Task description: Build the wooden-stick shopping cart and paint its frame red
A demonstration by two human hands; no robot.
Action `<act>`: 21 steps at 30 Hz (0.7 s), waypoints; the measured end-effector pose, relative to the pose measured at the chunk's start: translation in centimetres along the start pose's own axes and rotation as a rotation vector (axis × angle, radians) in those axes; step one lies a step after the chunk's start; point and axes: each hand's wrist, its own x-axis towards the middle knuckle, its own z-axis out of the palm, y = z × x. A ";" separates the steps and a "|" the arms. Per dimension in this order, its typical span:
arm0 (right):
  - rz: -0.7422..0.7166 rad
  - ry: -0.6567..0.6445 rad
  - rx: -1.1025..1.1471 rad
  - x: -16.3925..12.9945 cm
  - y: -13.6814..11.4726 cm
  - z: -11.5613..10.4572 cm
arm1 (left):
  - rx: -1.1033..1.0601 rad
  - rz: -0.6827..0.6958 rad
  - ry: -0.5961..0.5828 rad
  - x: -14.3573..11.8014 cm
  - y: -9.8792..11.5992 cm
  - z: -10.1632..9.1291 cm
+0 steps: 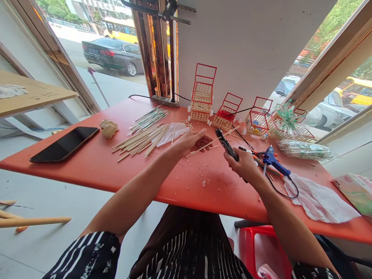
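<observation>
My left hand (194,142) is closed on a thin wooden stick (214,141), which slants up to the right. In my right hand (245,166) is a pair of black pliers (227,145), gripped by the handles. The jaws of the pliers are up against the stick, past my left fingers; whether they are closed on it I cannot tell. Small pale chips (204,183) lie on the table below my hands. To the left of my left hand a pile of loose wooden sticks (142,140) rests partly on a clear plastic wrapper (167,134).
On the red table (116,176) stand small stick-built carts (202,99) at the back. A blue glue gun (273,161), a white cloth (319,201) and wrapped sticks (305,150) are at right. A tablet (66,144) lies left. A power strip (165,101) sits behind.
</observation>
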 end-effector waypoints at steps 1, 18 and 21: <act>0.004 0.012 -0.004 0.0 0.1 -0.1 | -0.011 -0.025 0.009 -0.1 0.3 0.0; 0.063 0.109 -0.019 0.6 1.5 -0.2 | 0.082 0.028 -0.130 -0.6 0.4 -0.2; 0.065 0.103 -0.015 0.5 1.4 -0.1 | 0.162 0.073 -0.192 -0.4 0.0 -0.6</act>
